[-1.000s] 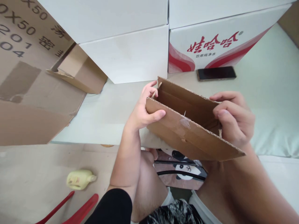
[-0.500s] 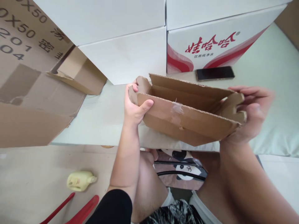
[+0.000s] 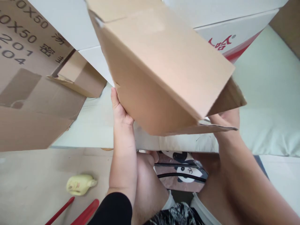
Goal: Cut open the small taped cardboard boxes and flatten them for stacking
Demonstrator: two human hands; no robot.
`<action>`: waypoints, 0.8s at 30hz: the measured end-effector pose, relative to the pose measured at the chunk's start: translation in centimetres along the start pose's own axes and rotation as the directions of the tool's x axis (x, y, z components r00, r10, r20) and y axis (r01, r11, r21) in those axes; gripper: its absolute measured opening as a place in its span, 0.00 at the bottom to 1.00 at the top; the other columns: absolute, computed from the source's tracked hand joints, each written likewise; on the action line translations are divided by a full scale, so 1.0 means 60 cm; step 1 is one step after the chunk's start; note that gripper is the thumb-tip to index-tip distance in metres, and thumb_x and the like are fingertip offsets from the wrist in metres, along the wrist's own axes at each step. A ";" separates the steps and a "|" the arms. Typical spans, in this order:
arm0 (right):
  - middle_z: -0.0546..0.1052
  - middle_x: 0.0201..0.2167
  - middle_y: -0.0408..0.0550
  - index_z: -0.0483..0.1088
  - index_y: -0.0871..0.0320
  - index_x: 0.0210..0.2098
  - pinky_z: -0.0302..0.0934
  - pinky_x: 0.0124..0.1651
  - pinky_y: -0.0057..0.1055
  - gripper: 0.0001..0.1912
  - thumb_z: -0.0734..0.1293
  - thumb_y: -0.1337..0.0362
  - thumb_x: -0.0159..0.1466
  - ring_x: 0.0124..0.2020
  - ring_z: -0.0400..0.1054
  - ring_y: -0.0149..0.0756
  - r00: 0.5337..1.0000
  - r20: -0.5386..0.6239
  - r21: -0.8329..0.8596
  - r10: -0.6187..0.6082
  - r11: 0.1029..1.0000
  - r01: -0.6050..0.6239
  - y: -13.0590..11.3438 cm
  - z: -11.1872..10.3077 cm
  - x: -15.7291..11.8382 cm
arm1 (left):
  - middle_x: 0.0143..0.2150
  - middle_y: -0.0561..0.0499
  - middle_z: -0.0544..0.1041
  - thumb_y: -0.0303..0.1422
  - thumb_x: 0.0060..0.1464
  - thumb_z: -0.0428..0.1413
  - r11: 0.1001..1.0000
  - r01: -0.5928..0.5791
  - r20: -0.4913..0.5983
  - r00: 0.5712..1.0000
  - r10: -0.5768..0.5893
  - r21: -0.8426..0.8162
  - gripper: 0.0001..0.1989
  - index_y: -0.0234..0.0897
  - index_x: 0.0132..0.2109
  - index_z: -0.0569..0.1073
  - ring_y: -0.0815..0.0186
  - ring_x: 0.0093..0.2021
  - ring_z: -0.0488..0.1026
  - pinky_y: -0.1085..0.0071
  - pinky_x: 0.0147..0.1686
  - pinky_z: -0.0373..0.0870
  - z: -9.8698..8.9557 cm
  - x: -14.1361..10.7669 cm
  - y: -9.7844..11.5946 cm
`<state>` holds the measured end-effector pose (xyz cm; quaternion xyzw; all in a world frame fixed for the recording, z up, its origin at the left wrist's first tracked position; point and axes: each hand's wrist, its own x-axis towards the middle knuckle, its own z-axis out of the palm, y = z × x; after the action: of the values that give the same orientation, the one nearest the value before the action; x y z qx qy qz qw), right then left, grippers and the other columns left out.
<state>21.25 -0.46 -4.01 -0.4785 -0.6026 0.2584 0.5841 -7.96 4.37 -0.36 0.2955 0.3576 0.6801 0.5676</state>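
A brown cardboard box (image 3: pixel 161 65) is lifted and tilted over the pale green covered surface, its plain outer faces toward me. Loose flaps stick out at its lower right end. My left hand (image 3: pixel 122 109) grips the box's lower left side, the thumb along the cardboard and the other fingers out of sight behind it. At the right end, my right hand (image 3: pixel 226 118) is partly covered by the flaps. Its fingers are mostly hidden, so how it holds the box does not show.
White boxes (image 3: pixel 243 34) with red print stand behind. A large brown carton (image 3: pixel 35 84) is on the left, a smaller cardboard piece (image 3: pixel 84 73) beside it. On the floor lie a yellow bottle (image 3: pixel 79 184) and red objects (image 3: pixel 85 212). A panda-patterned item (image 3: pixel 185 172) sits between my knees.
The cardboard box has been raised and turned over, so its open top no longer faces me. It now covers the phone and part of the white boxes. My right hand moved left, under the flaps.
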 end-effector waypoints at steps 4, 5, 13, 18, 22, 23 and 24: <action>0.68 0.65 0.54 0.59 0.42 0.65 0.67 0.61 0.51 0.37 0.73 0.62 0.59 0.64 0.67 0.49 0.991 0.035 0.081 -0.129 0.989 0.126 -0.004 0.010 -0.004 | 0.42 0.51 0.84 0.51 0.62 0.56 0.984 0.172 -0.153 0.973 -0.176 -0.040 0.18 0.42 0.45 0.78 0.58 0.59 0.77 0.64 0.59 0.76 0.005 -0.002 -0.001; 0.67 0.65 0.53 0.57 0.40 0.65 0.68 0.60 0.51 0.37 0.73 0.61 0.60 0.64 0.68 0.49 0.990 0.042 0.088 -0.138 0.987 0.134 -0.004 0.012 -0.005 | 0.41 0.51 0.84 0.50 0.64 0.55 0.976 0.211 -0.184 0.959 -0.216 -0.046 0.18 0.42 0.45 0.78 0.59 0.57 0.78 0.63 0.58 0.76 0.007 -0.003 -0.001; 0.71 0.55 0.53 0.59 0.45 0.63 0.68 0.54 0.43 0.40 0.79 0.56 0.56 0.54 0.70 0.46 0.979 -0.061 -0.005 -0.195 0.981 0.195 -0.019 0.019 -0.002 | 0.36 0.52 0.84 0.44 0.65 0.56 0.953 0.299 -0.183 0.936 -0.302 -0.040 0.13 0.41 0.44 0.78 0.63 0.40 0.83 0.67 0.45 0.81 -0.003 0.002 -0.012; 0.67 0.60 0.55 0.63 0.49 0.62 0.59 0.65 0.51 0.39 0.78 0.53 0.55 0.59 0.66 0.50 0.957 -0.208 -0.100 -0.203 0.978 0.185 -0.018 0.021 -0.003 | 0.37 0.52 0.85 0.44 0.57 0.64 0.958 0.284 -0.149 0.950 -0.276 0.031 0.12 0.41 0.42 0.78 0.59 0.46 0.83 0.69 0.42 0.80 -0.014 0.004 -0.025; 0.68 0.59 0.56 0.65 0.49 0.62 0.60 0.64 0.52 0.36 0.77 0.59 0.56 0.62 0.65 0.52 0.939 -0.269 -0.182 -0.216 0.968 0.171 -0.004 0.013 -0.004 | 0.41 0.53 0.84 0.49 0.52 0.68 0.952 0.281 -0.147 0.954 -0.262 0.124 0.19 0.42 0.44 0.76 0.54 0.64 0.74 0.64 0.58 0.74 -0.024 0.007 -0.032; 0.68 0.59 0.55 0.66 0.49 0.61 0.60 0.63 0.52 0.35 0.77 0.60 0.56 0.62 0.65 0.52 0.936 -0.263 -0.194 -0.233 0.963 0.185 0.000 0.011 -0.004 | 0.41 0.53 0.84 0.49 0.53 0.67 0.949 0.287 -0.168 0.950 -0.264 0.130 0.20 0.41 0.44 0.76 0.53 0.68 0.70 0.62 0.61 0.70 -0.026 0.008 -0.033; 0.69 0.58 0.55 0.67 0.50 0.60 0.61 0.62 0.52 0.33 0.76 0.61 0.56 0.62 0.66 0.52 0.935 -0.250 -0.204 -0.251 0.958 0.202 0.004 0.009 -0.003 | 0.41 0.53 0.84 0.50 0.53 0.67 0.949 0.288 -0.192 0.946 -0.261 0.128 0.21 0.41 0.45 0.75 0.51 0.70 0.67 0.60 0.63 0.68 -0.026 0.009 -0.035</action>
<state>20.77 -0.36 -4.41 -0.4863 -0.5879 0.0665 0.6431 -8.16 4.86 -2.98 0.2257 0.4949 0.5874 0.5993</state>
